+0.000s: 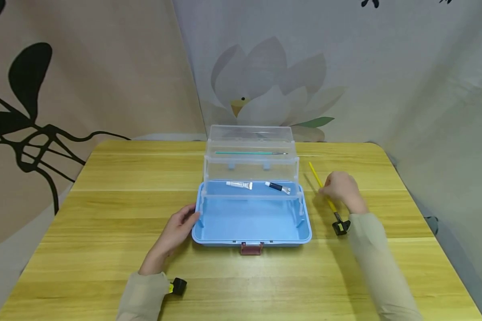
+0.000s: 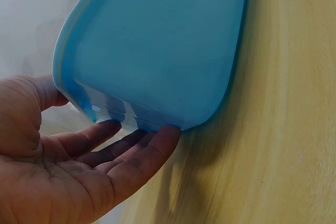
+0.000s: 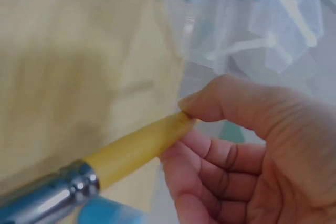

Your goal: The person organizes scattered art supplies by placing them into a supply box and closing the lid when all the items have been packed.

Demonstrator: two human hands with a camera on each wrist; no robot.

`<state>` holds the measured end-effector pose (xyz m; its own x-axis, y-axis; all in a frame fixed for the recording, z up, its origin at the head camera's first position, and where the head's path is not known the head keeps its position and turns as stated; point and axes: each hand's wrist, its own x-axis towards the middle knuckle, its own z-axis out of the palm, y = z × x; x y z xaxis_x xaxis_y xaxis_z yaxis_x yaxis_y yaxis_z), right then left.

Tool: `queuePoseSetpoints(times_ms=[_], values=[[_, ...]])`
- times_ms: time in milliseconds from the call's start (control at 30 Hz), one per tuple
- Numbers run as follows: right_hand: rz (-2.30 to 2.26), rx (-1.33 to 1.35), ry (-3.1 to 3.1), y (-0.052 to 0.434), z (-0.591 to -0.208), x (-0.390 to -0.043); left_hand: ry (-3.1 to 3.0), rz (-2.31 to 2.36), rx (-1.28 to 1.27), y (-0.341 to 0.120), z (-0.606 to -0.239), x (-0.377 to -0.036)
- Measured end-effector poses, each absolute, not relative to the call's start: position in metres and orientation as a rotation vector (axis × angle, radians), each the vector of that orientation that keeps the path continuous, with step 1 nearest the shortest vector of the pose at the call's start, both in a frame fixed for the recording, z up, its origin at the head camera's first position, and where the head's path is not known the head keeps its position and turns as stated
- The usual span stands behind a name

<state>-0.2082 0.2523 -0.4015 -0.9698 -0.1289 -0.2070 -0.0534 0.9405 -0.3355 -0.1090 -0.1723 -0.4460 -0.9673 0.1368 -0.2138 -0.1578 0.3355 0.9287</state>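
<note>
An open blue storage box [image 1: 251, 221] stands mid-table, its clear tiered trays [image 1: 250, 167] folded back. The upper tray holds a teal brush [image 1: 251, 153]; the lower one holds two paint tubes [image 1: 239, 184]. My left hand [image 1: 190, 216] is open, its straight fingers [image 2: 131, 145] touching the box's near-left corner [image 2: 157, 56]. Right of the box, my right hand [image 1: 339, 187] pinches a yellow-handled paintbrush [image 1: 319, 180] between thumb and fingers [image 3: 181, 124]. The brush's metal ferrule [image 3: 58, 195] points back toward my wrist. Whether the brush rests on the table or is lifted I cannot tell.
The wooden table [image 1: 104, 214] has rounded corners, with a printed fabric backdrop close behind it. A reddish-brown latch [image 1: 251, 248] juts from the box's front edge. Bare tabletop lies to the left, right and front of the box.
</note>
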Motion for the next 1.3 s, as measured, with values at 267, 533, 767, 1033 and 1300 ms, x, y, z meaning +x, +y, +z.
queuePoseSetpoints(times_ms=[267,533,767,1033,1300], values=[[-0.446,-0.265,2.958,0.246,-0.363,-0.216,2.348,1.670,-0.025,-0.173,-0.445,-0.108],[-0.456,-0.491,3.080,0.225,-0.324,-0.224,2.362,1.663,-0.036,-0.173,-0.444,-0.108],[-0.396,-0.684,3.108,0.200,-0.297,-0.236,2.363,1.661,-0.022,-0.174,-0.444,-0.108],[-0.201,-0.833,3.067,0.162,-0.280,-0.249,2.358,1.660,-0.023,-0.174,-0.444,-0.108],[-0.103,-0.977,2.957,0.125,-0.274,-0.262,2.344,1.678,-0.019,-0.173,-0.444,-0.108]])
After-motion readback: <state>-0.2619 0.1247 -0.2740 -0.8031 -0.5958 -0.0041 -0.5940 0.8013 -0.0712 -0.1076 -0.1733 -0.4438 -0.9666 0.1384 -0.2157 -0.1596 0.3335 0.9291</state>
